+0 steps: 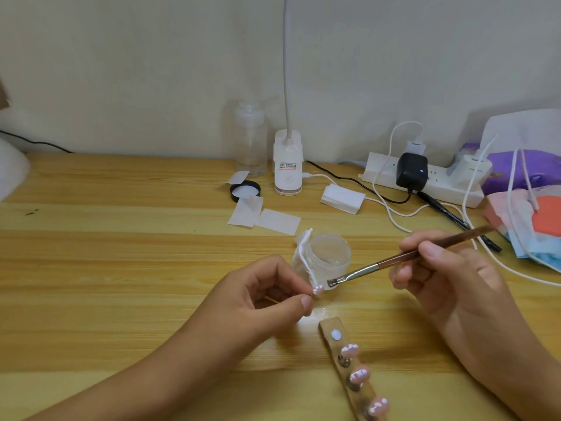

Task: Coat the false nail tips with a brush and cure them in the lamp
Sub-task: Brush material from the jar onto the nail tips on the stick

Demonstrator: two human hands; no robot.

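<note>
Left hand [267,294] pinches one pink nail tip [317,290] in curled fingers above the table [121,253], right hand [440,268] gripping the brush [409,256], bristles just beside the tip; best steady both wrists, stroke lightly, avoid flooding edges.

The pale yellow wooden tabletop [121,238] runs in lighter and darker plank stripes. The small false nail tip [317,290] is pink with white blobs, as are the three tips [350,350] on the tan holder strip [329,326]. The long thin brush [409,256] is reddish brown with a silver ferrule and dark, possibly black, bristles.
</note>
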